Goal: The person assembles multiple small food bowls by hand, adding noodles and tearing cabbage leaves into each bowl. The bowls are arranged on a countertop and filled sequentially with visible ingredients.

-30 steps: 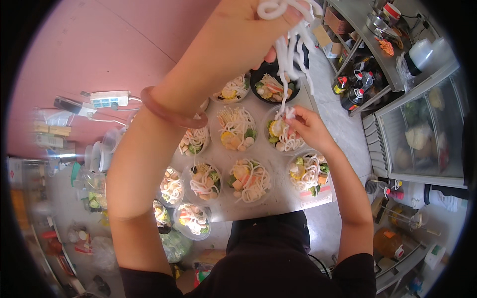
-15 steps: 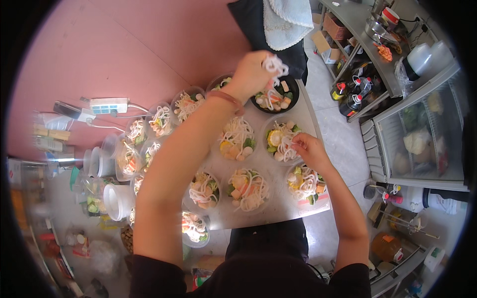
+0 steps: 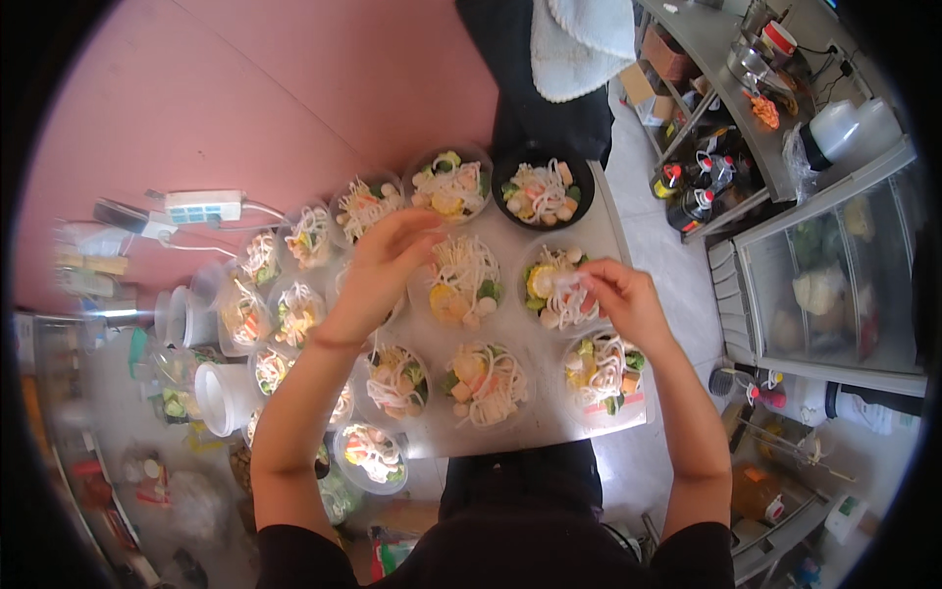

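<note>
Though wide at left hand (image 3: 381, 265), a narrow grip by right hand (image 3: 624, 297) on white noodles (image 3: 565, 306), long axes in many directions.

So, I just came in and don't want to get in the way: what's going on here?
A person is working with both bare hands over a table crowded with bowls of food. The right hand has its fingertips at the white noodles in a clear bowl; whether its grip has a strand is too small to tell. The left hand is above other bowls, fingers apart, nothing visible in it. The black bowl at the far right corner holds noodles too.
</note>
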Action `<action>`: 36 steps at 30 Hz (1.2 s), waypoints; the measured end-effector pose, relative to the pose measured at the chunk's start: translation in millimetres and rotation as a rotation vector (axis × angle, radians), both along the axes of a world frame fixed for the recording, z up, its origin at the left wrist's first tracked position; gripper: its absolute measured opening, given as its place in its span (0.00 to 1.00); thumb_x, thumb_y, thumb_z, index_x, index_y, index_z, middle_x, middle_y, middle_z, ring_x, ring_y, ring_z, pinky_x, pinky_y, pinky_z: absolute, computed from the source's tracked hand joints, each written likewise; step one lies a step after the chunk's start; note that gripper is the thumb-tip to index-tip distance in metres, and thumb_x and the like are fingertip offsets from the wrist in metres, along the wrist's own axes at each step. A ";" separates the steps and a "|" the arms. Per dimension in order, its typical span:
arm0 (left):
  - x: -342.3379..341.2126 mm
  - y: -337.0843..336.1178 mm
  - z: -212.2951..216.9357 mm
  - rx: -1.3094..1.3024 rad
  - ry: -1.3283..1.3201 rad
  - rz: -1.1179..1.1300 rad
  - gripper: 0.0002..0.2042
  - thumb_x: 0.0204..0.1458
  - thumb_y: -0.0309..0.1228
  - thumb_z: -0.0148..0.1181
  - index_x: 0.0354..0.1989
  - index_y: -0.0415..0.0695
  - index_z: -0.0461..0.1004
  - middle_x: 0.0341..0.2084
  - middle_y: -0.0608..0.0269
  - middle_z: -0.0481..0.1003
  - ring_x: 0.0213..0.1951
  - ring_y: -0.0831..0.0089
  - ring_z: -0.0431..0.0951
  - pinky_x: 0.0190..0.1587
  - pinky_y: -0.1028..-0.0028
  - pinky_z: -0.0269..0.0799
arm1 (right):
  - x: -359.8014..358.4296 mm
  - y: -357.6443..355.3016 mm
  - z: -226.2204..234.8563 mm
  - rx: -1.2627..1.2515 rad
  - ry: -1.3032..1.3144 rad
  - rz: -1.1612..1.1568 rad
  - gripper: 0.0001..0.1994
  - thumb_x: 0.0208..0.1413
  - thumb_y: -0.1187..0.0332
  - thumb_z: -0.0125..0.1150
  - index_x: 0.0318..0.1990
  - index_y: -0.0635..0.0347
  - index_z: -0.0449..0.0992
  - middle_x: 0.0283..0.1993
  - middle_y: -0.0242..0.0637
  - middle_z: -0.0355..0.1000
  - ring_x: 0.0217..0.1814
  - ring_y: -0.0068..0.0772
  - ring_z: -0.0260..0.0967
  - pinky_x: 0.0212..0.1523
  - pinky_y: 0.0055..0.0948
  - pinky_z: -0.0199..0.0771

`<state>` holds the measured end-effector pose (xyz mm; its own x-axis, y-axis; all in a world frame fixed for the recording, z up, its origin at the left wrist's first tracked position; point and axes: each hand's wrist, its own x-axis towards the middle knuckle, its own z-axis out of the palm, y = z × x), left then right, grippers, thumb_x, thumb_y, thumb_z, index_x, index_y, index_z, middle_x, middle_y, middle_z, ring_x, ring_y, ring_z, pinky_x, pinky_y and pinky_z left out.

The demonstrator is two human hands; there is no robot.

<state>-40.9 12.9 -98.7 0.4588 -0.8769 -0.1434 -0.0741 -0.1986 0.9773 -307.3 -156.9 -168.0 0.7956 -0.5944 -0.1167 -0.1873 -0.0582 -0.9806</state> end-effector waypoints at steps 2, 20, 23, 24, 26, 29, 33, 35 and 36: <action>-10.8 43.2 7.5 0.015 -0.020 0.054 0.14 0.60 0.26 0.53 0.54 0.39 0.69 0.52 0.58 0.73 0.54 0.67 0.74 0.53 0.69 0.73 | 7.6 -9.6 11.6 -0.056 0.030 0.081 0.03 0.59 0.75 0.58 0.38 0.65 0.74 0.30 0.36 0.75 0.28 0.26 0.73 0.29 0.24 0.70; -103.0 249.3 -7.7 -0.003 -0.022 0.807 0.08 0.61 0.23 0.52 0.46 0.36 0.72 0.48 0.53 0.74 0.48 0.66 0.77 0.49 0.68 0.76 | 13.1 -17.4 5.3 -0.650 0.256 0.371 0.16 0.51 0.73 0.64 0.48 0.60 0.74 0.49 0.41 0.73 0.36 0.45 0.74 0.40 0.35 0.74; -109.7 259.9 -8.1 -0.052 -0.082 0.845 0.08 0.61 0.23 0.51 0.46 0.36 0.72 0.48 0.53 0.74 0.48 0.65 0.77 0.49 0.68 0.76 | 16.2 -11.8 11.8 -0.627 0.287 0.330 0.15 0.52 0.73 0.63 0.48 0.61 0.74 0.48 0.43 0.73 0.36 0.47 0.74 0.38 0.36 0.74; -113.3 265.2 -9.5 -0.063 -0.071 0.868 0.08 0.61 0.23 0.51 0.46 0.36 0.72 0.48 0.53 0.74 0.48 0.65 0.77 0.49 0.68 0.76 | 16.6 -8.8 14.7 -0.622 0.294 0.313 0.14 0.52 0.73 0.63 0.48 0.61 0.75 0.47 0.44 0.74 0.36 0.47 0.74 0.38 0.35 0.74; -120.3 274.8 -10.9 -0.041 -0.142 0.890 0.08 0.61 0.22 0.50 0.46 0.37 0.72 0.48 0.53 0.74 0.48 0.66 0.77 0.48 0.68 0.76 | 20.4 -3.2 14.3 -0.664 0.246 0.290 0.13 0.53 0.74 0.62 0.47 0.62 0.75 0.45 0.44 0.75 0.35 0.45 0.75 0.36 0.34 0.75; -129.2 289.7 -14.2 -0.013 -0.249 0.916 0.08 0.61 0.20 0.49 0.46 0.37 0.72 0.49 0.52 0.73 0.47 0.67 0.77 0.48 0.69 0.76 | 30.2 15.4 17.5 -0.658 0.220 0.306 0.12 0.53 0.74 0.62 0.46 0.62 0.76 0.44 0.44 0.75 0.33 0.44 0.75 0.35 0.35 0.75; -135.4 305.4 -11.8 -0.050 -0.354 0.977 0.08 0.61 0.19 0.48 0.46 0.37 0.72 0.50 0.52 0.73 0.47 0.67 0.77 0.47 0.70 0.76 | 47.8 33.5 12.3 -0.641 0.168 0.257 0.11 0.54 0.74 0.62 0.45 0.62 0.76 0.41 0.43 0.77 0.33 0.40 0.76 0.32 0.32 0.76; -136.2 314.8 -6.6 -0.065 -0.380 1.008 0.08 0.61 0.19 0.48 0.46 0.37 0.72 0.49 0.52 0.73 0.47 0.66 0.77 0.46 0.70 0.76 | 57.7 44.2 7.5 -0.626 0.119 0.243 0.10 0.54 0.74 0.62 0.44 0.62 0.77 0.40 0.42 0.77 0.32 0.37 0.77 0.30 0.31 0.76; -136.8 320.4 -4.2 -0.068 -0.396 1.023 0.08 0.61 0.19 0.49 0.46 0.37 0.72 0.49 0.52 0.73 0.47 0.66 0.78 0.46 0.70 0.77 | 60.6 46.3 5.7 -0.629 0.121 0.248 0.10 0.55 0.75 0.62 0.45 0.62 0.76 0.39 0.41 0.77 0.33 0.35 0.77 0.29 0.29 0.76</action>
